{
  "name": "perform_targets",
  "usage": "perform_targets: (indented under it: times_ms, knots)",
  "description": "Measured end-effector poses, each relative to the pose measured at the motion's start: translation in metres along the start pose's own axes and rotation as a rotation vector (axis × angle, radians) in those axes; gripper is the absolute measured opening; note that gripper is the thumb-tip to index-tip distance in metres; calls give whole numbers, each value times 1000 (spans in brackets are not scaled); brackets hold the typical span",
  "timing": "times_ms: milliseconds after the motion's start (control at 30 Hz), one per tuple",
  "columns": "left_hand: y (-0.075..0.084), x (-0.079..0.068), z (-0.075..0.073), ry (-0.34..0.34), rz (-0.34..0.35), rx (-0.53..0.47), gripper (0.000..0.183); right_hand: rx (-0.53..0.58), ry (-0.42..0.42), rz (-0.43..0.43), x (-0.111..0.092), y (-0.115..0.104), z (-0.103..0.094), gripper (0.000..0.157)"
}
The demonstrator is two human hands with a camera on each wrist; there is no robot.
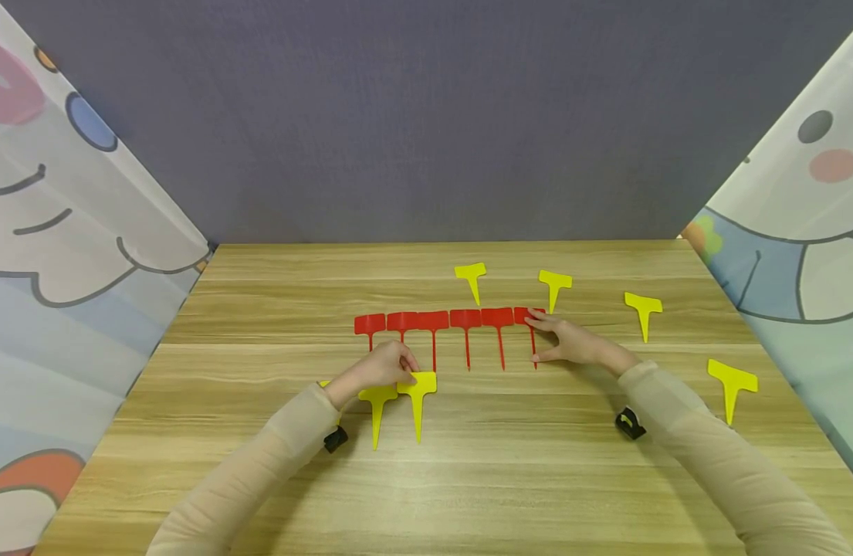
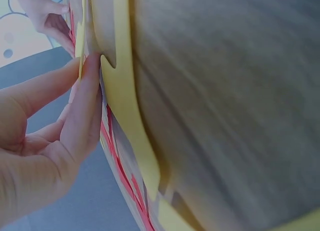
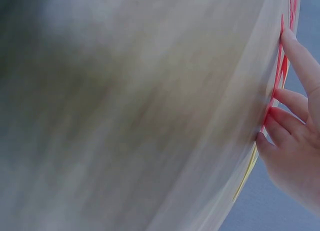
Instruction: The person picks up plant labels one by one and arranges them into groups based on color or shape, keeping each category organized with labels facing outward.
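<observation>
My left hand (image 1: pixel 380 366) pinches the head of a yellow T-shaped plant label (image 1: pixel 418 390) between thumb and finger; in the left wrist view it appears edge-on as a thin strip (image 2: pixel 81 38). Just left of it lies another yellow plant label (image 1: pixel 377 413), and a third is mostly hidden behind the left wrist. My right hand (image 1: pixel 573 342) rests on the rightmost red plant label (image 1: pixel 520 315), fingers at its head and thumb by its spike. That label ends a side-by-side row of several red plant labels (image 1: pixel 465 318), spikes toward me.
Several loose yellow plant labels lie behind and right of the row, among them one at the back (image 1: pixel 471 272) and one far right (image 1: pixel 732 378). A grey panel (image 1: pixel 440 123) stands along the back edge of the wooden table (image 1: pixel 509 494). Patterned curtains hang at both sides.
</observation>
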State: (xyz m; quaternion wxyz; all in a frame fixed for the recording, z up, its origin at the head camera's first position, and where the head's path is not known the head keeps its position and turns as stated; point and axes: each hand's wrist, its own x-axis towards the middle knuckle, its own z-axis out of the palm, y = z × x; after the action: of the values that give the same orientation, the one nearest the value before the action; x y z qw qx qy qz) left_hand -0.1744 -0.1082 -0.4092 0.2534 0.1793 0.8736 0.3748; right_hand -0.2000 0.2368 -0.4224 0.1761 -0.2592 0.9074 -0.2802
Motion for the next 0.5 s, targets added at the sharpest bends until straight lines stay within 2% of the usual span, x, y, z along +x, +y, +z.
perform_targets:
  times_ms: [133,367,500]
  knots:
    - [0,2,1,8,-2,37,7,1,5,-7,0,0,0,77]
    - [5,5,2,-1,-45,67,7,2,3,-6,0,-1,-1,76]
    - [8,6,2,4,-40,114,7,-2,1,-7,0,-1,-1,76]
